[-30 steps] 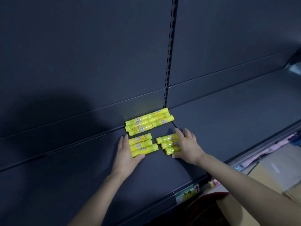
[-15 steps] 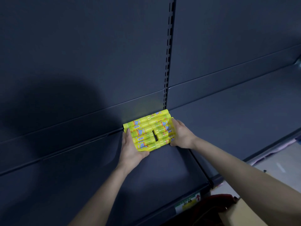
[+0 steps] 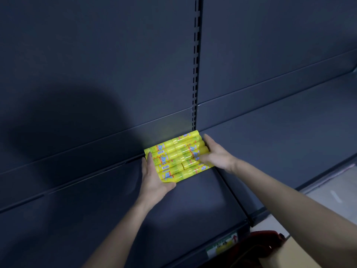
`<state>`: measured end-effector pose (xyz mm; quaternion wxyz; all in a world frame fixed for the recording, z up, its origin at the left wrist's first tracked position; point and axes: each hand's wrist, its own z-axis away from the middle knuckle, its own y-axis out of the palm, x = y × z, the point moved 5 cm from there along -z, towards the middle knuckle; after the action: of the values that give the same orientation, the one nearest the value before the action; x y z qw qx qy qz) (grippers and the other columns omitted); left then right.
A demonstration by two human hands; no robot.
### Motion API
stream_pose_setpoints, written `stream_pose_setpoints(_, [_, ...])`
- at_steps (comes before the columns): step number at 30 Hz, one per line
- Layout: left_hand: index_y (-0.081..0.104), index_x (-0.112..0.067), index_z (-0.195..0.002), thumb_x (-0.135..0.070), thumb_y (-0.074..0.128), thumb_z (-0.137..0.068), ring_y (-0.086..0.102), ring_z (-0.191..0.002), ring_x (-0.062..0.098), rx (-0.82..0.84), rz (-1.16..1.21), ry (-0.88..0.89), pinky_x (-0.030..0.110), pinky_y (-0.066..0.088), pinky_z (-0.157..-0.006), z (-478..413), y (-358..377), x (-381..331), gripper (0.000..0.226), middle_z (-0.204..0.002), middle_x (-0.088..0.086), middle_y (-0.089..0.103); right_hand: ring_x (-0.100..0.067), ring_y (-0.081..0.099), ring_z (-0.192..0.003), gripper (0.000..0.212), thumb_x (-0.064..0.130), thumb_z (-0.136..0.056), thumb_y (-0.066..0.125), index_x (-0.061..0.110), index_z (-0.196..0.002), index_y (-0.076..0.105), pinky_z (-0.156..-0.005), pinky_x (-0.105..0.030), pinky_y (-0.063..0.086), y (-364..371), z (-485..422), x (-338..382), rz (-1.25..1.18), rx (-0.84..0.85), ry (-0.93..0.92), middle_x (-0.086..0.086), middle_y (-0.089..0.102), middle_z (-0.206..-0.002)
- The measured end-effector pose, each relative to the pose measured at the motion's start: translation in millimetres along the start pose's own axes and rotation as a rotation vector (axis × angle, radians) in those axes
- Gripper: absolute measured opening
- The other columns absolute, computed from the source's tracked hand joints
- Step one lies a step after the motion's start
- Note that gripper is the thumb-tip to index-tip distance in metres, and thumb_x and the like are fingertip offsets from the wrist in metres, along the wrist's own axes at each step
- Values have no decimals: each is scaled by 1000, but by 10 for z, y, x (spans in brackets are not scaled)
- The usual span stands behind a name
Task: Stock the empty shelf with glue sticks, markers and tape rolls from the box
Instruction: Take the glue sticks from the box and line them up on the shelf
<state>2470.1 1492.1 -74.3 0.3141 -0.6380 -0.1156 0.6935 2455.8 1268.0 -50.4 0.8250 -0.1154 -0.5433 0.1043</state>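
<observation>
Step in hand, as judged: you are squaring up stock on the dark grey metal shelf (image 3: 96, 209). The yellow plastic glue sticks (image 3: 177, 157) lie on their sides in a tight block of rows. The block sits hard against the back panel, just left of the slotted metal upright (image 3: 196, 74). No markers or tape rolls are on view, so stocking looks to be at an early stage.

Your next move calls for lifting both hands away without disturbing the rows, since round tubes will likely roll. You then go for more goods to what appears to be the brown cardboard box (image 3: 286, 256), whose corner shows at lower right.

Your left hand (image 3: 154, 178) is flat and unclenched. Its straight fingers press against the left ends of the sticks, and the thumb lies along the nearest stick. Your right hand (image 3: 218, 156) is blurred. Its fingers appear extended and spread over the right ends and top of the block, gripping nothing so far as can be told. Both forearms reach up from below and converge on the block.
</observation>
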Motion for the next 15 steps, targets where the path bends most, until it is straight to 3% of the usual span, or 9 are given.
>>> stream_pose_setpoints(2, [-1,-25,-152,-14,86,-60,15,-143,8,7,30,-8,19,21,-109,6,11,-18,127,-158,5,-2,-15,54,-106,82,14,-83,60,18,-152,15,-88,-27,44,-25,-55,21,-101,-69,41,7,46,-127])
stream_pose_setpoints(5, [0,-20,-152,-13,88,-61,15,-139,0,9,32,-21,6,13,-99,8,41,-47,127,-158,0,-7,-18,61,-91,78,25,-78,57,20,-149,25,-83,-35,51,23,-162,44,-108,-110,51,-2,56,-125])
stream_pose_setpoints(8, [3,-18,-152,-15,89,-59,15,-142,6,-14,2,-35,8,13,-101,-6,35,-33,127,-159,0,-2,-20,59,-85,71,16,-90,54,24,-151,20,-79,-35,51,63,-215,30,-124,-136,50,-3,55,-129])
stream_pose_setpoints(12, [6,-16,-152,-18,90,-56,21,-141,10,-34,-20,-37,17,21,-109,-4,17,-34,128,-157,-1,4,-25,60,-95,65,10,-93,52,21,-150,25,-84,-36,51,59,-244,17,-162,-149,36,-1,54,-123])
stream_pose_setpoints(15, [6,-17,-152,-18,90,-55,24,-140,10,-29,-20,-31,21,24,-112,10,7,-61,129,-156,0,6,-21,54,-86,63,6,-92,51,21,-149,27,-69,-32,48,67,-247,27,-192,-151,44,-6,57,-111])
